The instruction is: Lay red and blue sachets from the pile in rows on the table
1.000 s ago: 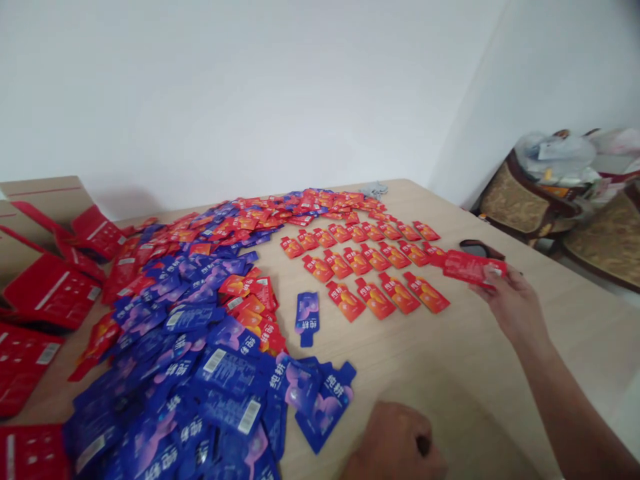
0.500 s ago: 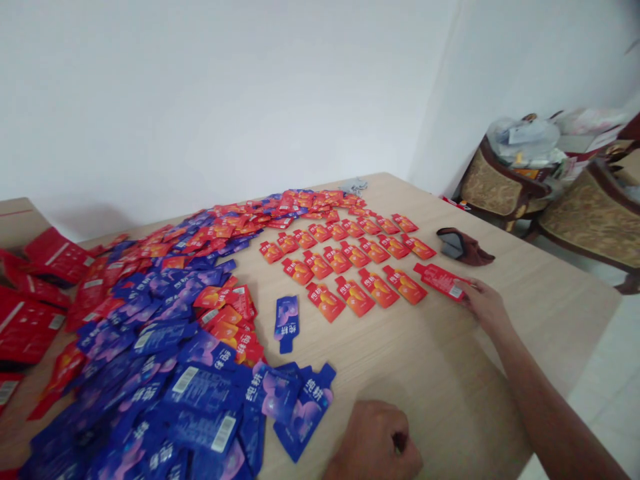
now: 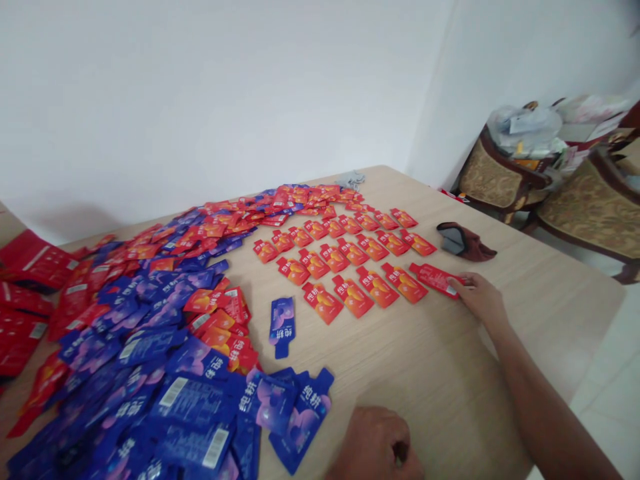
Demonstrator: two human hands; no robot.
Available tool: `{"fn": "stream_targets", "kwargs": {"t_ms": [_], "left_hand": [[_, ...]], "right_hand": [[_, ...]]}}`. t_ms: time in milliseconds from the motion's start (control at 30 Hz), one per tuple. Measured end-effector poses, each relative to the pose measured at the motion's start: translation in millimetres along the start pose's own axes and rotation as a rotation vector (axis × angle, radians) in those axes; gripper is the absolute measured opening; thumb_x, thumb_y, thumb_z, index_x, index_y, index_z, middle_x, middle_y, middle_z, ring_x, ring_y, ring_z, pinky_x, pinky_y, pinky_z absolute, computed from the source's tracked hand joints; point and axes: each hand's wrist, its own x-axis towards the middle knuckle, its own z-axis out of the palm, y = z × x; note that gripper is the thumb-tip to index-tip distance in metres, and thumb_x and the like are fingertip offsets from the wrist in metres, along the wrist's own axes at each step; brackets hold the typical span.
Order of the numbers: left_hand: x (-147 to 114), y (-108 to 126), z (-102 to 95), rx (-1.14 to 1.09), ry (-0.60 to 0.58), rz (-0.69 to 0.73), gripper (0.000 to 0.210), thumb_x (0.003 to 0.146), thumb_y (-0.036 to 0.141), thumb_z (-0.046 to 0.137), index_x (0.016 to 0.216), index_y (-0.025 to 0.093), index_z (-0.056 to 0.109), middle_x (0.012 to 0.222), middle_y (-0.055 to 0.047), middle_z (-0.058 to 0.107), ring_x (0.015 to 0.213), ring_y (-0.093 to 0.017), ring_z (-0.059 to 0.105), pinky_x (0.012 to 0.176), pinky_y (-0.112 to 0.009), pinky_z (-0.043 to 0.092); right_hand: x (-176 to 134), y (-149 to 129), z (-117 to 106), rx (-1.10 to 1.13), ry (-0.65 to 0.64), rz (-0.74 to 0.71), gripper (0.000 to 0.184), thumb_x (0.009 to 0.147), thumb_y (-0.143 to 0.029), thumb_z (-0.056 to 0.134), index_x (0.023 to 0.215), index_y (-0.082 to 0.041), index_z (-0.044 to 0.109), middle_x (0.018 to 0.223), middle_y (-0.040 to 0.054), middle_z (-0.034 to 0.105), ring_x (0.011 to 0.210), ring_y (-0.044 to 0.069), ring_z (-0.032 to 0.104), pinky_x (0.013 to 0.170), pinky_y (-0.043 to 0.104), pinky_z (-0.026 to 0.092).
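My right hand (image 3: 477, 298) pinches the lower edge of a red pouch (image 3: 434, 279), barcode side up, just right of the front row of pouches. That row holds several red-orange pouches (image 3: 354, 296) printed with fruit, face up, with two more rows behind it. My left hand (image 3: 383, 445) is curled into a fist at the bottom of the view, with nothing visible in it. Left of the front row, a single blue pouch (image 3: 283, 327) lies with its spout toward me. Two blue pouches (image 3: 303, 420) overlap near my left hand.
A large mixed heap of blue and red pouches (image 3: 190, 393) covers the left side of the table (image 3: 540, 293). Red boxes (image 3: 23, 320) stand at the far left. A brown cloth item (image 3: 467, 243) lies near the right edge. Patterned chairs (image 3: 493, 175) stand beyond it.
My right hand has shifted the red pouch slightly left, closer to the front row. My left fist stays almost in place. The view has tilted a little.
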Motion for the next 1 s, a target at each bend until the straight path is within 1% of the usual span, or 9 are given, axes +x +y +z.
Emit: {"fn": "stream_targets", "kwargs": {"t_ms": [200, 400, 500, 633, 700, 767, 833, 900, 1000], "left_hand": [[-3, 8, -5.8, 0.010, -0.003, -0.005, 0.027, 0.060, 0.013, 0.066, 0.059, 0.020, 0.040, 0.058, 0.006, 0.044, 0.057, -0.010, 0.039, 0.063, -0.030, 0.028], [-7, 6, -4.6, -0.027, 0.049, 0.022, 0.023, 0.061, 0.012, 0.066, 0.060, 0.019, 0.044, 0.058, 0.007, 0.048, 0.059, -0.010, 0.043, 0.068, -0.029, 0.032], [-6, 2, -1.3, -0.025, 0.065, 0.045, 0.023, 0.060, 0.014, 0.066, 0.060, 0.019, 0.044, 0.057, 0.006, 0.048, 0.058, -0.009, 0.041, 0.064, -0.029, 0.029], [-5, 0, -0.6, -0.013, 0.082, 0.066, 0.022, 0.060, 0.014, 0.066, 0.060, 0.019, 0.045, 0.057, 0.006, 0.048, 0.057, -0.009, 0.039, 0.061, -0.028, 0.027], [-5, 1, -1.5, -0.014, 0.087, 0.075, 0.022, 0.060, 0.014, 0.066, 0.060, 0.019, 0.045, 0.057, 0.006, 0.047, 0.057, -0.009, 0.039, 0.061, -0.028, 0.026], [-5, 2, -2.4, -0.022, 0.085, 0.082, 0.023, 0.060, 0.014, 0.067, 0.060, 0.019, 0.045, 0.056, 0.007, 0.046, 0.056, -0.009, 0.039, 0.060, -0.028, 0.026], [-5, 2, -2.9, -0.028, 0.085, 0.082, 0.023, 0.060, 0.014, 0.067, 0.060, 0.019, 0.045, 0.056, 0.007, 0.045, 0.056, -0.009, 0.039, 0.060, -0.028, 0.026], [-5, 2, -3.3, -0.031, 0.088, 0.087, 0.023, 0.060, 0.014, 0.067, 0.060, 0.019, 0.045, 0.057, 0.007, 0.046, 0.056, -0.009, 0.040, 0.060, -0.028, 0.027], [-5, 3, -4.0, -0.017, 0.081, 0.080, 0.022, 0.060, 0.013, 0.065, 0.060, 0.020, 0.044, 0.057, 0.007, 0.045, 0.055, -0.009, 0.040, 0.059, -0.028, 0.027]], "right_hand": [[-3, -3, -1, -0.005, 0.013, 0.009, 0.045, 0.074, -0.065, 0.071, 0.092, -0.024, 0.072, 0.082, 0.0074, 0.075, 0.077, 0.029, 0.070, 0.074, 0.041, 0.051], [-6, -2, -1, -0.003, 0.005, -0.057, 0.042, 0.076, -0.064, 0.073, 0.089, -0.024, 0.071, 0.083, 0.0067, 0.076, 0.078, 0.028, 0.069, 0.077, 0.041, 0.051], [-7, -2, -2, -0.003, 0.011, -0.074, 0.042, 0.076, -0.064, 0.073, 0.088, -0.024, 0.072, 0.083, 0.0068, 0.076, 0.079, 0.028, 0.069, 0.079, 0.042, 0.052], [-9, -7, -4, -0.011, 0.002, -0.057, 0.042, 0.077, -0.064, 0.073, 0.089, -0.024, 0.072, 0.082, 0.0069, 0.075, 0.079, 0.028, 0.069, 0.080, 0.042, 0.052], [-12, -10, -5, 0.015, 0.033, -0.068, 0.043, 0.078, -0.063, 0.072, 0.092, -0.023, 0.072, 0.085, 0.0074, 0.075, 0.080, 0.027, 0.069, 0.080, 0.041, 0.052], [-16, -13, -8, 0.061, 0.103, -0.095, 0.043, 0.080, -0.063, 0.072, 0.095, -0.023, 0.072, 0.089, 0.0079, 0.076, 0.080, 0.026, 0.069, 0.080, 0.040, 0.053], [-21, -14, -11, 0.099, 0.180, -0.136, 0.042, 0.081, -0.064, 0.072, 0.093, -0.024, 0.070, 0.091, 0.0078, 0.075, 0.077, 0.025, 0.068, 0.078, 0.039, 0.053], [-24, -14, -13, 0.107, 0.216, -0.232, 0.040, 0.083, -0.065, 0.072, 0.089, -0.025, 0.068, 0.092, 0.0078, 0.074, 0.078, 0.024, 0.067, 0.077, 0.038, 0.054], [-26, -14, -14, 0.057, 0.159, -0.456, 0.036, 0.085, -0.063, 0.071, 0.084, -0.027, 0.068, 0.093, 0.0076, 0.074, 0.088, 0.026, 0.066, 0.088, 0.041, 0.054]]}}
